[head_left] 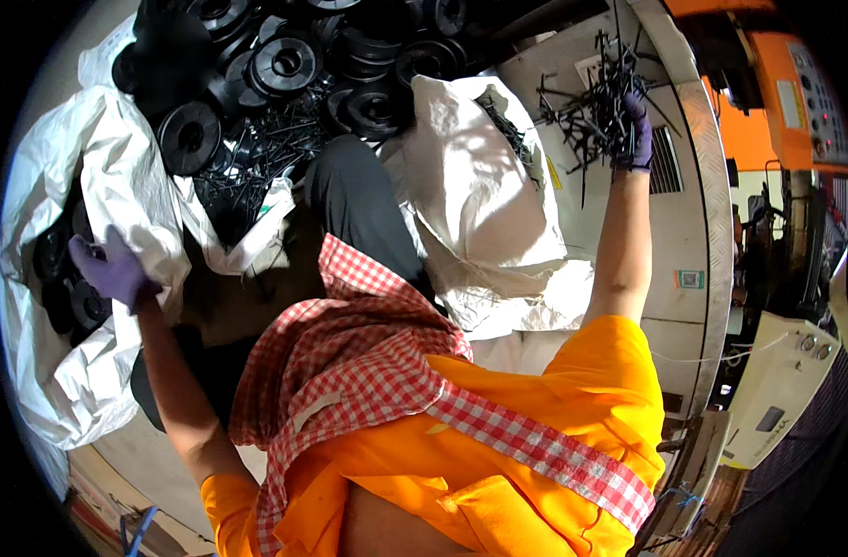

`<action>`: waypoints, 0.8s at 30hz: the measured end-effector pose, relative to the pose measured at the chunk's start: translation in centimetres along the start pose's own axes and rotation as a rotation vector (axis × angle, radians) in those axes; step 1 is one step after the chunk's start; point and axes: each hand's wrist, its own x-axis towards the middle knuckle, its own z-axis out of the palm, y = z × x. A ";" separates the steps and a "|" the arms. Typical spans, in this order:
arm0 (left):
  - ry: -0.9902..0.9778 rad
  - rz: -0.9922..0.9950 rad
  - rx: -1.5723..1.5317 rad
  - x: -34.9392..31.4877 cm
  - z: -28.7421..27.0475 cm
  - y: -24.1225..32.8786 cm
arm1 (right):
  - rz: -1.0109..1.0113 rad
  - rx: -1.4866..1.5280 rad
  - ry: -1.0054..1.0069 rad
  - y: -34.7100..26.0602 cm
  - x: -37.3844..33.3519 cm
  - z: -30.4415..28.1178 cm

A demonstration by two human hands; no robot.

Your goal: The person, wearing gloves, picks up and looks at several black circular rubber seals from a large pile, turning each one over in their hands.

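Observation:
My right hand (639, 132), in a purple glove, is raised at the far right and closed on a bunch of thin black plastic sticks (599, 104) that poke out in all directions. My left hand (113, 267), gloved alike, is at the left with its fingers apart and nothing in it. It is over the mouth of a white sack (145, 218), in which black round parts (88, 302) show. Between my arms stands another white sack (475, 176), with black sticks (508, 130) at its opening.
Ahead lies a heap of black plastic spools (285, 63), with loose black sticks (285, 139) among them. An orange machine with a control panel (814, 107) stands at the right, behind a metal edge (707, 186). A pale box-shaped unit (777, 390) is below it.

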 end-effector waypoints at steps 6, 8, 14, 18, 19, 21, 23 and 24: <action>-0.945 0.907 -0.424 -15.0 10.0 22.7 | 0.060 -0.295 0.262 2.9 -4.1 -9.2; -1.160 1.028 -0.648 -20.1 11.8 29.7 | 0.073 -0.462 0.302 4.8 -5.1 -9.7; -1.338 1.568 -0.118 -31.2 15.5 36.3 | 0.232 -0.799 0.312 12.6 -9.8 -10.9; -1.584 1.453 0.084 -31.0 16.4 34.4 | 0.518 -0.503 0.121 19.4 -17.1 -9.1; -1.578 1.501 0.085 -31.1 16.5 34.1 | 0.764 -0.077 0.186 20.1 -18.3 -9.6; -1.514 1.547 0.048 -30.7 16.2 33.9 | 0.825 -0.506 -0.175 21.4 -20.0 -7.9; -1.369 1.559 -0.158 -30.5 15.3 33.6 | 0.776 -0.967 -0.563 21.7 -21.6 -6.3; -1.397 1.597 -0.135 -30.3 14.9 33.9 | 0.754 -1.094 -0.685 21.6 -22.1 -5.8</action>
